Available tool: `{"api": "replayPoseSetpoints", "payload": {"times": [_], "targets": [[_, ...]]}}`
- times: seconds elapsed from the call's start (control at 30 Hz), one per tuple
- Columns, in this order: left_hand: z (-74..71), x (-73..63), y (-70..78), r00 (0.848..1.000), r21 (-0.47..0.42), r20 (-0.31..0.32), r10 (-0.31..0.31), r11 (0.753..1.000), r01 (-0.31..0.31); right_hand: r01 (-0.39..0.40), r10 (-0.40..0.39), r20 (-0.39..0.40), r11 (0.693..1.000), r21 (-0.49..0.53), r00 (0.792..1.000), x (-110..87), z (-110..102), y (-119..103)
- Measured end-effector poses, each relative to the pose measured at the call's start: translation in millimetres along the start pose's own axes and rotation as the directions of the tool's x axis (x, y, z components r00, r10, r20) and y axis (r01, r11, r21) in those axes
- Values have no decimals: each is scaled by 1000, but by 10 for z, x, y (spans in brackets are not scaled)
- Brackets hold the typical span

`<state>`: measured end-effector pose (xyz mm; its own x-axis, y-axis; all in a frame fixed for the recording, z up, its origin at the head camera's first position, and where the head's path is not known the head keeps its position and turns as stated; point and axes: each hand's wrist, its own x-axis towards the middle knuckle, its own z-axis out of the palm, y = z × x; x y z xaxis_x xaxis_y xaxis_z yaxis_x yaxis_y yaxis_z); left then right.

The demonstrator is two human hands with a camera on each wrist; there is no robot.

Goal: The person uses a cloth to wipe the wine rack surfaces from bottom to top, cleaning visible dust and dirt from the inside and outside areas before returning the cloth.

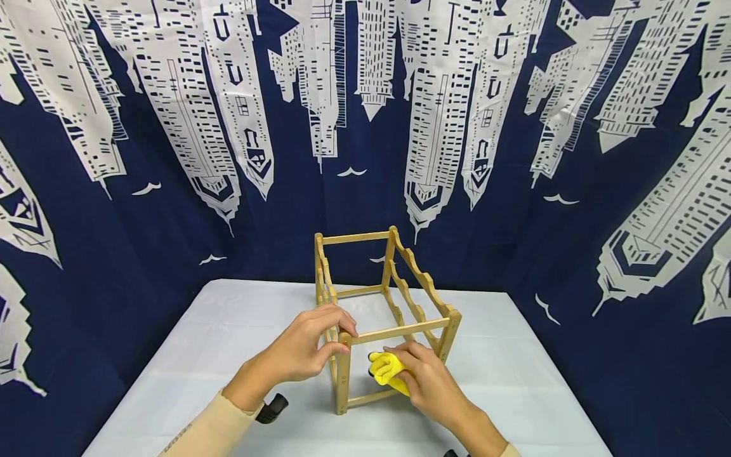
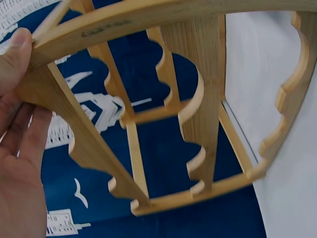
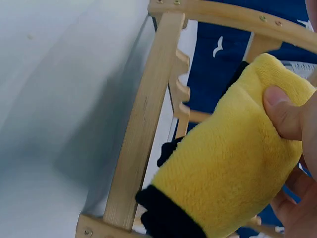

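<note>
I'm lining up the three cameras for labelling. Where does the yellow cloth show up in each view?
Head: yellow cloth low centre, under the right hand, inside the wooden rack.
Left wrist: not in it; only the rack and the left hand.
Right wrist: fills the lower right, pinched by the thumb.
Shared landmark: the wooden rack.

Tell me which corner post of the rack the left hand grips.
The left hand grips the near-left post at its top; the rack's other three posts are untouched, and the right hand holds a yellow cloth.
</note>
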<state>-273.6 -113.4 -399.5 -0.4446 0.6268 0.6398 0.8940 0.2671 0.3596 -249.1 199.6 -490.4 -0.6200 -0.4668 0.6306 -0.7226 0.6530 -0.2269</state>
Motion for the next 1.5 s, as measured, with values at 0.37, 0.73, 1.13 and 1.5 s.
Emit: {"api": "replayPoseSetpoints", "payload": {"times": [0.37,0.73,1.13,1.5], "targets": [[-125,-30,-53,996,16,18,-89,996,89,-5,-10,192,997,81,981,255,332,-170],[-64,-48,-22,984,4,-13,-177,984,177,-136,84,349,982,128,933,111,705,-131],[-74,-24,15,979,7,5,-205,979,205,-162,170,284,985,-50,944,-185,301,142],[-79,-66,-18,981,3,-95,-170,985,171,-128,141,236,989,-70,961,-243,341,164]]}}
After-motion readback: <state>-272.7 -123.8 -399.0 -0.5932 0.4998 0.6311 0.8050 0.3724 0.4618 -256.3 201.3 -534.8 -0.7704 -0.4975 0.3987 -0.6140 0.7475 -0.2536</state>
